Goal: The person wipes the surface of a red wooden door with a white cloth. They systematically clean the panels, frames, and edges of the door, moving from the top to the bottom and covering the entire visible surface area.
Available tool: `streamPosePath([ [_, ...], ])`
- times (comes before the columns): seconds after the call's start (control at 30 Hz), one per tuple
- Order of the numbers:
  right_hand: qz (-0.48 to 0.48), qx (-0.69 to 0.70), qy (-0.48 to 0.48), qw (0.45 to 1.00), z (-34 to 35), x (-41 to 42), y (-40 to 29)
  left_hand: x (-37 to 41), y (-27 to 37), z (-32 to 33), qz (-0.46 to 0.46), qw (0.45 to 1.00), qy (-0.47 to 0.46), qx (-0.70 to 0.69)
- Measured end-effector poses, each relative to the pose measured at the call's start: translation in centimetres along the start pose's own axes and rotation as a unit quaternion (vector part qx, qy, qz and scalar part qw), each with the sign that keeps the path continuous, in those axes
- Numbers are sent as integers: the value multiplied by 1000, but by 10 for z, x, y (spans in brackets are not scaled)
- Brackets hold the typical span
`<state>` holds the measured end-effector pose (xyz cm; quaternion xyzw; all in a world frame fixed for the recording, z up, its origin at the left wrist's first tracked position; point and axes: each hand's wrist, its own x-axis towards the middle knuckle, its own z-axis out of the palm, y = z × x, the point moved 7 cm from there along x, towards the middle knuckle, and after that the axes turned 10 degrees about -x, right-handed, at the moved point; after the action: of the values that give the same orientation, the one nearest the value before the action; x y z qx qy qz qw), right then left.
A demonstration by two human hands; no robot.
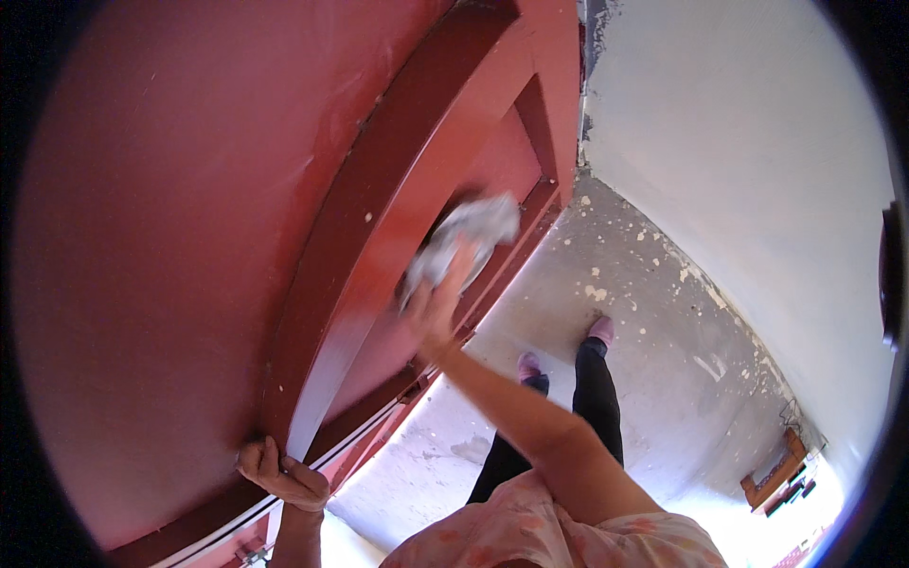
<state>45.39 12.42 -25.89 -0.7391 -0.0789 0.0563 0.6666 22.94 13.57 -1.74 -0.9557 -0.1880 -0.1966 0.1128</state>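
Note:
A red panelled door (426, 167) fills the left and middle of the view. My right hand (439, 302), blurred, presses a whitish cloth (465, 231) against the door just below its raised cross rail (398, 199). The fingers lie over the cloth, and part of the door's surface behind it is hidden. At the lower left, my left hand (284, 472) grips the door near its edge, where the cross rail meets the side frame, with the fingers curled over the wood.
A grey concrete floor (639, 376) with pale paint splashes lies below, where my pink shoes (601, 330) stand. The white wall (724, 163) rises on the right beside the door's hinge side. A brown wooden object (777, 472) stands at the lower right, near bright light.

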Motion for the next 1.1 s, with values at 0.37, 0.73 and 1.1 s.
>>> streamPosePath([
  [0.37, 31, 1, 23, 999, 31, -61, 113, 5, 5, -3, -7, 999, 14, -41],
  [0.73, 151, 21, -111, 982, 76, -262, 21, 10, 4, 1, -12, 997, 2, -82],
  [1.1, 346, 126, 79, 926, 94, -201, 195, 12, 10, -4, -14, 999, 16, -40],
])
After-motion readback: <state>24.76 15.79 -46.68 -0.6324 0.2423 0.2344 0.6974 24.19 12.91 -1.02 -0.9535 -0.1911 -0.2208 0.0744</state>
